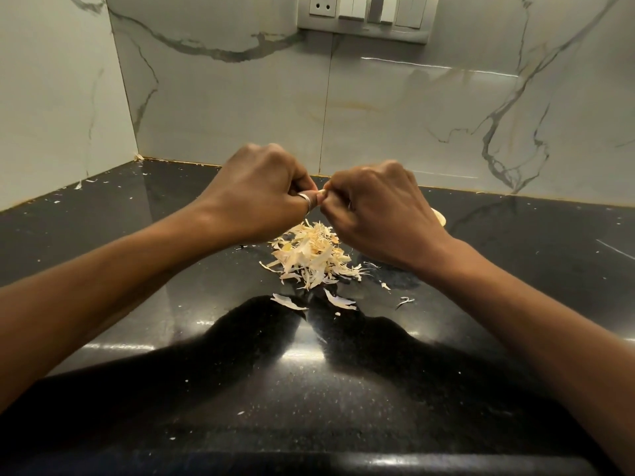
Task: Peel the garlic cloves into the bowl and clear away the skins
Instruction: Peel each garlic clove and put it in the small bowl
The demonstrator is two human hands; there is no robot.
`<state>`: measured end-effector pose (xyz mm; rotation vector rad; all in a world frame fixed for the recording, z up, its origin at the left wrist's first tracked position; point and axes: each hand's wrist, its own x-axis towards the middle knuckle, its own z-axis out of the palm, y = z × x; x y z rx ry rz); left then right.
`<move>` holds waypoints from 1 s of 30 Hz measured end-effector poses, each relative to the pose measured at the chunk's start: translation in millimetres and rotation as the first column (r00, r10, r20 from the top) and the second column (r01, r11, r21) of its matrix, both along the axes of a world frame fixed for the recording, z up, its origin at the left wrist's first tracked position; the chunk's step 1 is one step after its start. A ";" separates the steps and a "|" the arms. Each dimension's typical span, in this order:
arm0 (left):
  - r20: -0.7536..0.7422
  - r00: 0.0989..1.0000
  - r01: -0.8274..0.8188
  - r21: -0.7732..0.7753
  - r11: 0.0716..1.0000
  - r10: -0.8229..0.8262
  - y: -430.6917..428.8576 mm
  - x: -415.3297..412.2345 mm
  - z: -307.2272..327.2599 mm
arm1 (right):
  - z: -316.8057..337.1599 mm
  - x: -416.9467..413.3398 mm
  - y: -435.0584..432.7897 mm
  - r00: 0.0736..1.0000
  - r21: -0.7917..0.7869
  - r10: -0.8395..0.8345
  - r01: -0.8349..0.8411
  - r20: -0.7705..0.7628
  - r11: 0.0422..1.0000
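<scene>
Above the black counter, my left hand (261,190) and my right hand (374,207) meet fingertip to fingertip and pinch a small pale garlic clove (321,193), mostly hidden between the fingers. A ring sits on my left thumb. Directly below the hands lies a heap of dry garlic skins (311,254). A sliver of a pale rim, probably the bowl (439,216), shows just behind my right hand; the rest of it is hidden.
Loose skin flakes (288,301) lie in front of the heap, and small bits are scattered along the left wall edge (82,183). Marble walls form a corner at the back left. A switch panel (364,15) is mounted on the back wall.
</scene>
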<state>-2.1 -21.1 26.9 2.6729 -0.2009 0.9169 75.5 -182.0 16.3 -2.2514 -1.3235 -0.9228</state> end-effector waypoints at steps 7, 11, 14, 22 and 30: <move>0.049 0.998 0.046 0.028 0.999 -0.047 0.6 -2.0 0.1 | 5.1 -1.8 -0.3 0.766 0.313 0.239 -0.052 -0.596 0.948; -0.154 0.949 0.171 -0.479 0.861 -0.275 8.7 -4.6 10.6 | 13.3 0.1 -8.1 0.242 0.457 0.455 -0.053 -0.857 0.888; -0.145 0.927 0.141 -0.721 0.678 -0.346 11.0 -2.5 10.7 | 13.6 6.1 -8.7 0.160 0.434 0.442 -0.081 -0.883 0.897; -0.156 0.929 0.086 -0.793 0.604 -0.337 15.5 4.2 7.8 | 7.4 8.3 -8.0 0.424 0.284 0.276 -0.046 -0.862 0.958; -0.130 0.970 0.123 -0.470 0.874 -0.206 10.7 2.6 2.0 | 10.0 7.1 -8.3 0.442 0.463 0.448 -0.080 -0.777 0.882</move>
